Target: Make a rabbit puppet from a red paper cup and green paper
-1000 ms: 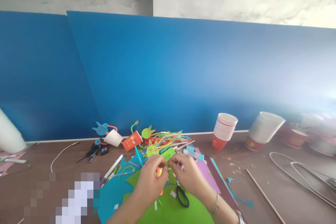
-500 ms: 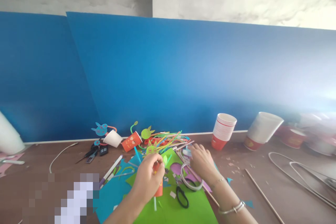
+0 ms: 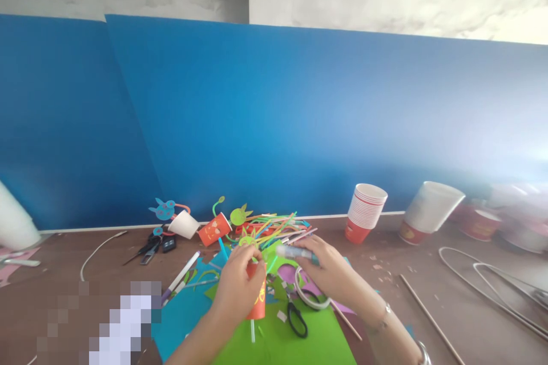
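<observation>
My left hand (image 3: 234, 282) is closed around an upright red paper cup (image 3: 258, 302) with yellow print. A green paper face (image 3: 247, 239) shows just beyond my fingers, and a pale straw (image 3: 252, 331) sticks out below the cup. In my right hand (image 3: 329, 265) is a glue stick (image 3: 293, 252), a pale, clear tube blurred by motion, pointing left toward the cup. Black-handled scissors (image 3: 297, 319) lie on green paper (image 3: 317, 336) between my forearms. A coiled white cable (image 3: 317, 303) rests partly over them.
Coloured straws (image 3: 278, 225) are heaped behind my hands. Decorated cups (image 3: 215, 229) lie at the back left, near keys (image 3: 150, 250) and a marker (image 3: 184, 274). Stacked cups (image 3: 366, 211) stand back right. A wooden stick (image 3: 428, 316) and a looped cable (image 3: 479, 291) lie right.
My right hand has picked up the glue stick from beside the straws and moved left with it toward the cup. My left hand keeps its hold, its fingers slightly shifted.
</observation>
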`<state>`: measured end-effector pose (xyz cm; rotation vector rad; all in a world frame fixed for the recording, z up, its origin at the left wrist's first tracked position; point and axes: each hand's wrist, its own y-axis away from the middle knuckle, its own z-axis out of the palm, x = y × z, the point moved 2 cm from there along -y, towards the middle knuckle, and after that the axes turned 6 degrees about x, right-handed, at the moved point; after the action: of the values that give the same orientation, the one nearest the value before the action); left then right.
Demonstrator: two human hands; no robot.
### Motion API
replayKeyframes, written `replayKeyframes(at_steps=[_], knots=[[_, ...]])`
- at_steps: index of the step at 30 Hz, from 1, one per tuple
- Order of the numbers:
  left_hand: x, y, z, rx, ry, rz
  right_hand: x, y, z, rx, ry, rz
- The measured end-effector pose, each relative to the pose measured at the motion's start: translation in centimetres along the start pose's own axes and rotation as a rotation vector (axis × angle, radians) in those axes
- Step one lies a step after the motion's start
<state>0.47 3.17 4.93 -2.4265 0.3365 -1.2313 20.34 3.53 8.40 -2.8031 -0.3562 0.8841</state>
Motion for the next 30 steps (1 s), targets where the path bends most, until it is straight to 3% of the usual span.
replayKeyframes(at_steps=[5,17,30], knots=[[0.6,0.1,-0.2,-0.006,-0.095,0.104,-2.3,1.2,0.0,0.019,-0.070,-0.047],[0.9,0.5,0.0,-0.013,-0.291,0.330,-2.7,1.5,0.2,0.045,-0.072,-0.109],[1.0,0.6,0.0,0.000,-0.360,0.370,-2.7,1.5,0.0,0.059,-0.045,-0.090]])
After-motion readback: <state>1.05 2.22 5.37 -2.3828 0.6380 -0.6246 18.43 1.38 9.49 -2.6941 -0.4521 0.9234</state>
